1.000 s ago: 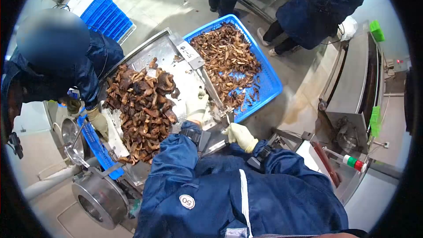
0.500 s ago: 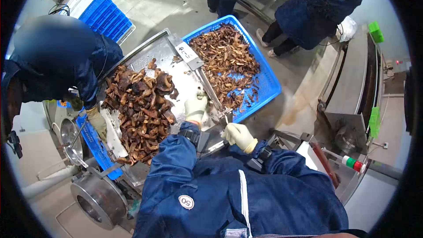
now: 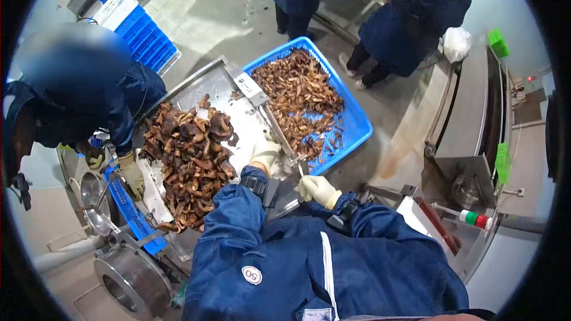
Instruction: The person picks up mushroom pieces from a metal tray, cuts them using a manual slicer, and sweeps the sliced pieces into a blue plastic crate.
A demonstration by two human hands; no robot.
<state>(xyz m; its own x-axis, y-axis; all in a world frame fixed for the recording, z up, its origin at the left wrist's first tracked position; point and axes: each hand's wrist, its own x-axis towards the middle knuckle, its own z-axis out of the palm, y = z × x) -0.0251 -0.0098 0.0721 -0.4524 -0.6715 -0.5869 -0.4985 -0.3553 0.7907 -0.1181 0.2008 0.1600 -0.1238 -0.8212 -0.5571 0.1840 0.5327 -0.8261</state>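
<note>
My gloved right hand (image 3: 319,191) is closed around a knife (image 3: 300,168), whose narrow metal blade points away from me beside the end of the steel rail. My gloved left hand (image 3: 265,153) rests low over the steel tray (image 3: 241,120) with its fingers curled. What lies in those fingers, if anything, is hidden. To its left is a big heap of brown mushroom-like pieces (image 3: 189,163). Across the rail, a blue perforated crate (image 3: 358,120) holds smaller sliced brown pieces (image 3: 297,92).
On the left a co-worker's gloved hand (image 3: 132,177) reaches to the tray edge, above another blue crate (image 3: 128,208). A steel drum (image 3: 132,278) stands below it. Two people stand beyond the crate. Stacked blue crates (image 3: 138,27) and a red-green signal light (image 3: 474,219) flank the workspace.
The view has shifted slightly, so the tray and blue crate sit lower. My right hand and the knife have moved a little left and toward me; my left hand stays by the rail.
</note>
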